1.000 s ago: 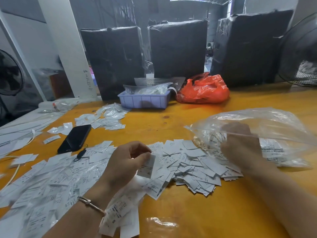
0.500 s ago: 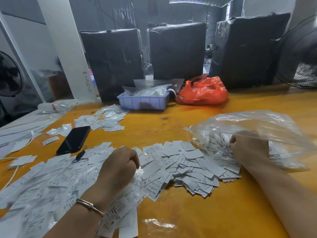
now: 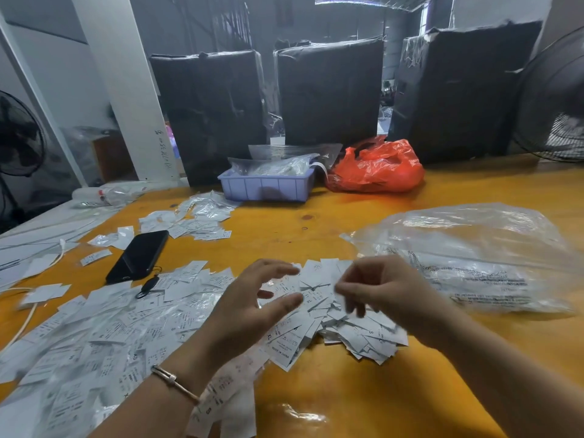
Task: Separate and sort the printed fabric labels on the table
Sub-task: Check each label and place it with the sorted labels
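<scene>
Both hands hovered above the labels (image 3: 316, 298) near the front edge of the table (image 3: 331, 399). Left hand (image 3: 249, 308) was open, fingers spread and holding nothing. Right hand (image 3: 382, 286) was blurred, its fingers curled down; I cannot tell if its grip held a label. More labels lay toward the left edge, beside a black phone (image 3: 139, 256). Clear plastic bag (image 3: 480, 257) lay near the right edge.

Both hands are held over the heaped labels (image 3: 344, 324) on the orange table (image 3: 363, 403): left hand (image 3: 252, 308) spread open, right hand (image 3: 382, 289) loosely curled and blurred, clear bag (image 3: 474, 251) alongside.
</scene>
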Demonstrator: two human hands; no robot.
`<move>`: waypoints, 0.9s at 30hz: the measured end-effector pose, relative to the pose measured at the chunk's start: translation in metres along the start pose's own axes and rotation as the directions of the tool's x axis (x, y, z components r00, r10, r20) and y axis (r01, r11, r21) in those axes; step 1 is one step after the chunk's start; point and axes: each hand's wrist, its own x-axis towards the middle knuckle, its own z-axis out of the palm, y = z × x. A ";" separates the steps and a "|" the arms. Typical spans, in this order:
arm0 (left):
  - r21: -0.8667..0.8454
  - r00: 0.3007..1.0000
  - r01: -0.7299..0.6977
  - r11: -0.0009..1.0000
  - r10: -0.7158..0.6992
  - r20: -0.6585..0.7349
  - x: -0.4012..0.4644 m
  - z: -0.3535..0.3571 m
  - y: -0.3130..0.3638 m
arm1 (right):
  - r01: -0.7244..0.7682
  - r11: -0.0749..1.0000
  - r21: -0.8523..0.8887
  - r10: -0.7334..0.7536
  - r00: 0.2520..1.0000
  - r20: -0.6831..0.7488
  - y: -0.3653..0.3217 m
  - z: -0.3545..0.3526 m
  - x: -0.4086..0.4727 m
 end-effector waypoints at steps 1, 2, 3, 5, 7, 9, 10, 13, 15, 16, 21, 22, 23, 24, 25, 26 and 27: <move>-0.045 0.999 0.001 0.999 0.001 0.045 0.000 0.000 0.003 | 0.011 0.998 0.066 -0.015 0.997 0.072 -0.001 0.005 -0.001; -0.086 0.996 0.003 0.996 0.005 0.090 -0.001 0.000 0.006 | 0.017 0.995 0.097 -0.029 0.992 0.122 -0.001 0.009 -0.002; -0.126 0.991 -0.001 0.992 0.017 0.129 -0.001 0.001 0.009 | 0.024 0.994 0.106 -0.040 0.987 0.153 0.000 0.012 -0.002; -0.186 0.984 0.009 0.982 0.025 0.179 -0.002 0.002 0.011 | 0.043 0.995 0.087 -0.057 0.984 0.167 0.004 0.017 -0.002; -0.236 0.983 0.049 0.971 -0.005 0.184 -0.003 0.003 0.012 | 0.058 0.995 0.075 -0.067 0.990 0.124 0.008 0.021 0.001; -0.250 0.988 0.089 0.964 -0.053 0.148 -0.003 0.004 0.011 | 0.089 0.996 0.002 -0.089 0.996 -0.013 0.014 0.018 0.005; -0.250 0.989 0.106 0.962 -0.077 0.125 -0.003 0.004 0.010 | 0.102 0.988 -0.120 -0.116 0.987 -0.112 0.018 0.012 0.008; -0.273 0.991 0.127 0.953 -0.111 0.075 -0.002 0.002 0.007 | 0.010 0.831 -0.557 -0.167 0.959 -0.230 0.030 -0.010 0.014; -0.276 0.992 0.126 0.953 -0.114 0.059 -0.002 0.001 0.005 | -0.056 0.795 -0.604 -0.065 0.982 -0.176 0.037 -0.017 0.016; -0.278 0.992 0.127 0.952 -0.116 0.055 -0.003 0.001 0.005 | -0.077 0.794 -0.603 -0.016 0.989 -0.147 0.039 -0.018 0.017; -0.341 0.990 0.137 0.930 -0.122 0.065 -0.003 0.000 0.006 | -0.104 0.681 -0.725 0.017 0.992 -0.127 0.044 -0.013 0.025; -0.361 0.990 0.142 0.922 -0.125 0.070 -0.003 0.000 0.007 | -0.103 0.681 -0.725 0.000 0.990 -0.141 0.044 -0.012 0.025; -0.379 0.989 0.146 0.914 -0.127 0.076 -0.004 -0.001 0.007 | -0.099 0.698 -0.709 -0.023 0.987 -0.160 0.044 -0.011 0.025; -0.395 0.989 0.149 0.906 -0.126 0.083 -0.004 -0.002 0.008 | -0.095 0.728 -0.679 -0.044 0.982 -0.183 0.045 -0.010 0.025; -0.414 0.988 0.152 0.897 -0.126 0.089 -0.004 -0.002 0.009 | -0.092 0.764 -0.638 -0.058 0.976 -0.209 0.046 -0.010 0.024; -0.434 0.988 0.154 0.888 -0.125 0.096 -0.003 -0.002 0.009 | -0.088 0.798 -0.596 -0.066 0.970 -0.233 0.046 -0.009 0.024; -0.452 0.987 0.156 0.878 -0.123 0.101 -0.003 -0.002 0.009 | -0.083 0.824 -0.561 -0.074 0.965 -0.252 0.045 -0.009 0.024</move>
